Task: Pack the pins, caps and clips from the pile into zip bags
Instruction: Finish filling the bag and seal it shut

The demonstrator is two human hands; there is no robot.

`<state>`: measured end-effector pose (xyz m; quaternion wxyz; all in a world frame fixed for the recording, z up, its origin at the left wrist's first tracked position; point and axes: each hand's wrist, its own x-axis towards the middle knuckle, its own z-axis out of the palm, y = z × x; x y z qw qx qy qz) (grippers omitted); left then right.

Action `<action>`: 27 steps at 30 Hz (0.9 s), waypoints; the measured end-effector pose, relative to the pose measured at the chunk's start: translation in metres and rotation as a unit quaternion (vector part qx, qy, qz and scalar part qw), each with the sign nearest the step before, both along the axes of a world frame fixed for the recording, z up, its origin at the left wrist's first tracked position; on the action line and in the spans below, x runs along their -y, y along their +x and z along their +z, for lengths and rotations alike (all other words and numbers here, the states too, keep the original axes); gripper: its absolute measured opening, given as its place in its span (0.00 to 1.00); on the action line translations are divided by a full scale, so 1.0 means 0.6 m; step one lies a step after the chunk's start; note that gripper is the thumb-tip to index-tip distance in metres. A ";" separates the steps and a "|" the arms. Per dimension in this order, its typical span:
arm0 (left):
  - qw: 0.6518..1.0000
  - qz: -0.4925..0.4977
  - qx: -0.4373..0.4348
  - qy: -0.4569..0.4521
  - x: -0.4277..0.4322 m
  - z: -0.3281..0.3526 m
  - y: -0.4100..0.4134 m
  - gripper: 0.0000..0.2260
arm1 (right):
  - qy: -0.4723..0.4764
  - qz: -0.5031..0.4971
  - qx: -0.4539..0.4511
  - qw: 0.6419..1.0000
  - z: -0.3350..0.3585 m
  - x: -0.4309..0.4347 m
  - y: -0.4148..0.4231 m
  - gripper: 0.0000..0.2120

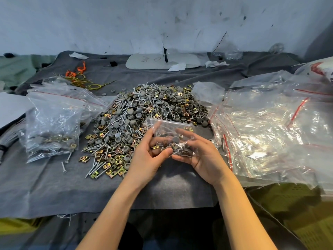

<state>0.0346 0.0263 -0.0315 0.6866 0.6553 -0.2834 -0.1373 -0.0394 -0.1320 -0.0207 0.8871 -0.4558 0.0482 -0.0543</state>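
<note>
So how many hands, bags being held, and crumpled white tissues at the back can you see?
Hands, left hand and right hand: 2
Held zip bag: 1
White tissues: 3
Total: 6

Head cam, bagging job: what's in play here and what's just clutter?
Job: pile of pins, caps and clips; zip bag held by left hand and right hand; filled bags at left; heap of clear bags at right.
Lying about: orange and yellow ties; tissue scraps; white panel by the wall.
</note>
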 end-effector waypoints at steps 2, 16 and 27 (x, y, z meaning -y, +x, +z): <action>1.000 0.006 0.008 0.006 0.000 -0.001 0.001 0.29 | -0.007 0.007 0.003 1.000 -0.001 0.001 -0.001 0.21; 0.996 0.083 0.022 -0.001 0.006 0.045 -0.009 0.08 | -0.041 -0.049 0.003 0.998 0.012 -0.002 -0.006 0.17; 0.994 0.078 0.080 0.002 0.022 0.141 0.005 0.10 | -0.170 -0.241 0.010 0.955 0.031 -0.005 -0.018 0.11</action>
